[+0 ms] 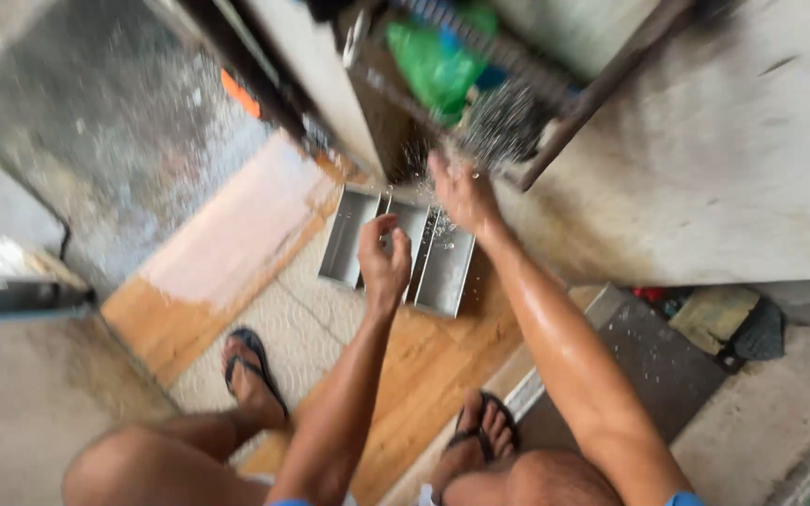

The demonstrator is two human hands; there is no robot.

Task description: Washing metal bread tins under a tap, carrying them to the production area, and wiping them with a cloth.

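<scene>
left hand (pixel 385 262): fingers curled in, thumb up top, hovering right over the middle of the metal tray (pixel 396 248). Looks like it's gripping or pinching one of the tray's dividers, but it's too blurry, so honestly can't tell if it's actually closed on anything.

right hand (pixel 462 192): wet, fingers spread loose, stuck up under the water spray (pixel 499 126). Not holding anything that I can see. Forearm is shiny wet all the way down.

metal tray: grey steel thing with three long compartments side by side, sitting on the floor just below the dark opening, tilted a bit in the frame. Far end is right under the spray, and the right hand is just above its far right corner.

water spray: fine droplets fanning down from a dark frame overhead, splashing around the right hand.

green bag (pixel 438 61): bright green plastic, with a bit of blue beside it, tucked up behind the frame above the spray.

floor (pixel 236 244): orange-brown and pale tile, wet-looking.

feet: both in dark flip-flops (pixel 253 365), planted either side of the arms, well back from the tray.

right side: grey concrete slab, dark mat (pixel 649 365) below it.
</scene>
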